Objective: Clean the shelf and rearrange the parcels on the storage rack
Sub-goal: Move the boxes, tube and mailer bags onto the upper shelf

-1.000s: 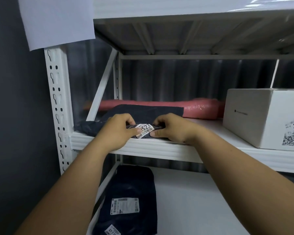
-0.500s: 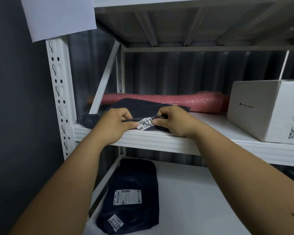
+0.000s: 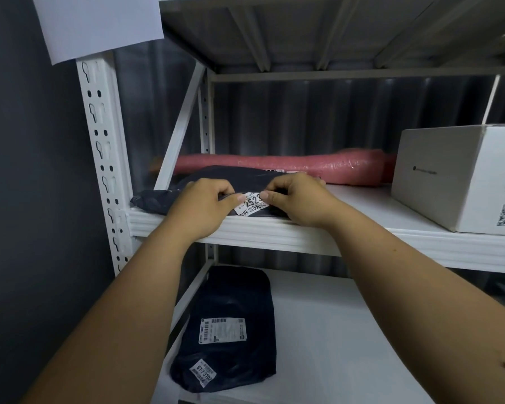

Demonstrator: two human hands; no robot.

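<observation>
Dark mailer point(image 3: 216, 182): front left of middle shelf point(image 3: 362, 211); your left hand point(image 3: 200, 207) and right hand point(image 3: 296, 199) pinch its front edge beside the label point(image 3: 252, 205). Pink parcel point(image 3: 289, 167), white box point(image 3: 461, 176) shelved; lower mailer point(image 3: 231, 325) likely pending.

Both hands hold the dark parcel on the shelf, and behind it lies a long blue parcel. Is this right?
Not quite. In the head view both hands, left and right, hold the dark parcel, but the long parcel behind it is pink, not blue.
</observation>
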